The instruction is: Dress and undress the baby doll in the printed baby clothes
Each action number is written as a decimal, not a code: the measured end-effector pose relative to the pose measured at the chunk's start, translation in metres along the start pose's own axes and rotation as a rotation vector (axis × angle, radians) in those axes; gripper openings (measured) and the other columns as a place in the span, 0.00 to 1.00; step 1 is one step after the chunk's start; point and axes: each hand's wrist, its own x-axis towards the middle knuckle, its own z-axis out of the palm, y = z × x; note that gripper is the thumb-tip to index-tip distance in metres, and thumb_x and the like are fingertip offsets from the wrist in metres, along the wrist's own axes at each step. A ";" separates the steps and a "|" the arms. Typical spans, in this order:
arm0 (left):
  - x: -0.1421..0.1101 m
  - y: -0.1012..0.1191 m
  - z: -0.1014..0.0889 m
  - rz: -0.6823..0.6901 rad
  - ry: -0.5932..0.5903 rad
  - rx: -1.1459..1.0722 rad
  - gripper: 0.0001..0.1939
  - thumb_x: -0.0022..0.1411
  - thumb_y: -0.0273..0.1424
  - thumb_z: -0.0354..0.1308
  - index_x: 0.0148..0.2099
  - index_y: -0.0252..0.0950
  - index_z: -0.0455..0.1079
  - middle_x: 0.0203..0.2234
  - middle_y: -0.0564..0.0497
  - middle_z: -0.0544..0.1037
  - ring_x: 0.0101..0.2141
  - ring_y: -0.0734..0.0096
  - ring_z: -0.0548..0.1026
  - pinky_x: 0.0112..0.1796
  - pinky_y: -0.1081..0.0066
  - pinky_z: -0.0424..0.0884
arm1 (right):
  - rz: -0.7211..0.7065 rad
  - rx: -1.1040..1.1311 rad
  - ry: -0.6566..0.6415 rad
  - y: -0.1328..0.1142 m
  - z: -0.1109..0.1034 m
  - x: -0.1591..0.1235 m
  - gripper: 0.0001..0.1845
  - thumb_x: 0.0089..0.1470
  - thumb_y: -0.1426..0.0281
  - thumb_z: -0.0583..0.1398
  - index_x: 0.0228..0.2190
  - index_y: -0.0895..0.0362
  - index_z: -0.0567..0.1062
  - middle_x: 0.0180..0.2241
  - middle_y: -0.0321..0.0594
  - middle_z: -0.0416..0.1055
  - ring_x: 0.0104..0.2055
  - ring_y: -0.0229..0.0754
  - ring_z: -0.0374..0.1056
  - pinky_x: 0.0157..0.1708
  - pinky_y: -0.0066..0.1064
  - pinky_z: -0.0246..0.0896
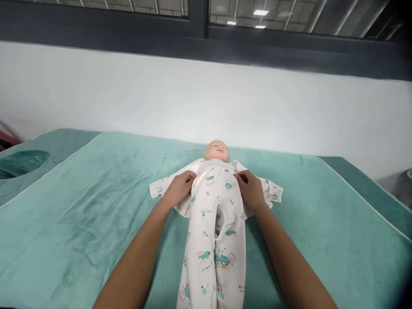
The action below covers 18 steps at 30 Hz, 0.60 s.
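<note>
A baby doll [216, 151] lies on its back, its head toward the wall. Over its front are white baby trousers [206, 240] with teal and pink cartoon prints and an opening at the crotch. The waist reaches up to the doll's chest. Under them spreads a matching long-sleeved top [165, 182], both sleeves stretched out sideways. My left hand [180, 185] pinches the left edge of the trousers near the waist. At the opposite edge my right hand [251, 188] pinches the cloth the same way. The doll's legs are hidden by the trousers.
A green padded cover [96, 206] with white piping lies beneath everything, wrinkled on the left. At far left it has a round hole [24, 163]. Behind stand a white wall [193, 98] and a dark window frame [161, 36]. A dark object [401, 189] sits at the right edge.
</note>
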 end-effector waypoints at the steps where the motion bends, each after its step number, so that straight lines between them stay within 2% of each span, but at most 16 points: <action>1: 0.000 0.000 -0.003 -0.039 -0.094 -0.035 0.06 0.53 0.30 0.53 0.32 0.39 0.71 0.24 0.53 0.75 0.27 0.66 0.70 0.30 0.69 0.63 | 0.008 -0.033 -0.017 0.003 -0.003 0.002 0.13 0.56 0.57 0.58 0.29 0.52 0.74 0.29 0.40 0.74 0.32 0.46 0.64 0.36 0.38 0.56; 3: 0.000 -0.001 -0.008 -0.070 -0.237 -0.098 0.06 0.48 0.28 0.55 0.31 0.38 0.71 0.25 0.53 0.76 0.29 0.64 0.72 0.30 0.69 0.66 | 0.034 -0.064 -0.092 0.008 -0.008 0.005 0.11 0.56 0.60 0.58 0.27 0.52 0.76 0.29 0.40 0.75 0.33 0.47 0.65 0.36 0.38 0.55; 5: 0.000 -0.001 -0.010 -0.049 -0.333 -0.146 0.08 0.45 0.27 0.57 0.31 0.38 0.73 0.29 0.52 0.78 0.34 0.60 0.74 0.34 0.67 0.69 | 0.071 -0.021 -0.239 0.010 -0.015 0.006 0.12 0.56 0.62 0.57 0.26 0.52 0.76 0.29 0.39 0.75 0.34 0.47 0.67 0.36 0.37 0.56; 8: 0.000 -0.001 -0.012 -0.027 -0.443 -0.225 0.12 0.46 0.26 0.58 0.36 0.37 0.75 0.33 0.50 0.80 0.39 0.56 0.75 0.40 0.64 0.70 | 0.109 0.180 -0.495 0.008 -0.025 0.005 0.09 0.55 0.64 0.58 0.30 0.53 0.77 0.33 0.37 0.76 0.38 0.47 0.68 0.39 0.37 0.60; 10: -0.001 -0.002 -0.012 -0.043 -0.477 -0.266 0.15 0.46 0.25 0.58 0.39 0.37 0.77 0.35 0.49 0.80 0.40 0.55 0.75 0.42 0.62 0.71 | 0.130 0.326 -0.590 0.004 -0.029 0.004 0.08 0.52 0.64 0.60 0.34 0.53 0.77 0.37 0.37 0.76 0.42 0.48 0.69 0.43 0.37 0.62; 13: -0.003 -0.007 -0.009 -0.070 -0.438 -0.323 0.19 0.45 0.25 0.59 0.43 0.37 0.77 0.37 0.49 0.81 0.41 0.56 0.76 0.43 0.62 0.72 | 0.185 0.474 -0.592 0.002 -0.027 0.000 0.12 0.49 0.63 0.64 0.37 0.53 0.76 0.39 0.38 0.76 0.43 0.47 0.69 0.44 0.37 0.63; 18: -0.010 -0.016 0.008 -0.115 -0.279 -0.508 0.25 0.45 0.25 0.62 0.49 0.36 0.74 0.38 0.48 0.81 0.39 0.59 0.77 0.39 0.65 0.72 | 0.271 0.652 -0.450 0.005 -0.005 -0.003 0.15 0.45 0.60 0.67 0.32 0.54 0.72 0.32 0.35 0.73 0.36 0.43 0.68 0.37 0.35 0.64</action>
